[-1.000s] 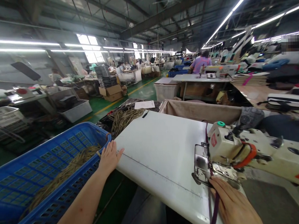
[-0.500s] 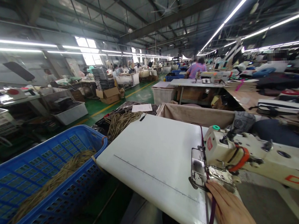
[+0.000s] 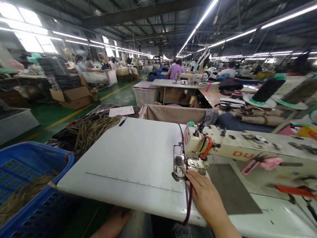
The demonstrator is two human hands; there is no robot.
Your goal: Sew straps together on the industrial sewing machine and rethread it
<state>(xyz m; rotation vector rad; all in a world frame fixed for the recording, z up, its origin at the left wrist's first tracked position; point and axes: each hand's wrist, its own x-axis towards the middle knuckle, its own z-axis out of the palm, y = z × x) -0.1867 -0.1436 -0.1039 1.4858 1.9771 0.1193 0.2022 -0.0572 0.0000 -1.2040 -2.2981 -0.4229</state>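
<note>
My right hand (image 3: 206, 197) rests on the white sewing table (image 3: 128, 158), its fingertips at the presser foot of the cream sewing machine (image 3: 201, 145). Its fingers are closed together on a purple strap (image 3: 189, 206), which runs from the needle area under the hand and hangs over the table's near edge. My left hand (image 3: 121, 217) is low beneath the near table edge, beside the blue basket (image 3: 47, 206); it is blurred and its fingers do not show.
The blue basket holds tan cords (image 3: 18, 198). More tan cords (image 3: 92, 130) are piled beyond the table's far left corner. A beige cloth bin (image 3: 171, 113) stands behind the table. Pink snips (image 3: 261, 163) lie on the machine bed. Other people work at distant tables.
My left hand has left the basket rim and dropped below the table edge. The view has swung right. My right hand stays on the strap at the presser foot.
</note>
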